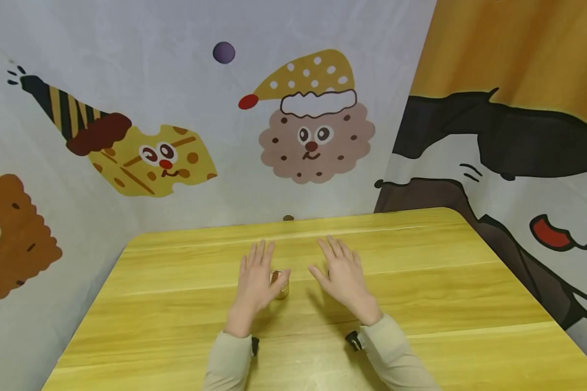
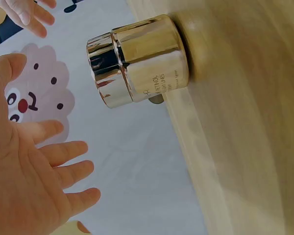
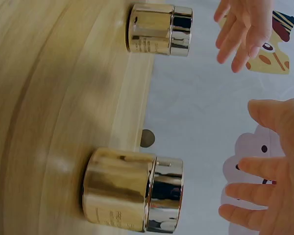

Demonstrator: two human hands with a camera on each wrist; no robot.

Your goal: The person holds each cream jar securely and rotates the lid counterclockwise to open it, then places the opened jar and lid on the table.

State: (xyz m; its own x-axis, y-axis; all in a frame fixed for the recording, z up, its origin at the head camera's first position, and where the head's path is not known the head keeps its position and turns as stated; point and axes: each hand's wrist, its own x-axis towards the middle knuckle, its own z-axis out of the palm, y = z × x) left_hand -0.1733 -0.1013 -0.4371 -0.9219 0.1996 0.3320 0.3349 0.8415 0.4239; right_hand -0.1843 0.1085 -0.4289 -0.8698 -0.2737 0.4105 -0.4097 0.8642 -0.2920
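Cartoon cloth [image 1: 166,32] hangs behind the wooden table [image 1: 450,282]. From the head view, both hands are spread, nothing held; the left hand [image 1: 254,288] partly covers one jar [image 1: 282,292], so I'd worry about lowering it blind and tipping that jar over.

By the left wrist view, the jar stands upright beside the left hand, apart from it; its shiny lid [image 2: 107,71] might prove slippery under a hasty pinch.

By the right wrist view, a second jar [image 3: 118,188] stands below the right hand [image 3: 279,181], which presumably hides it from above; a careless inward sweep could knock both jars together.
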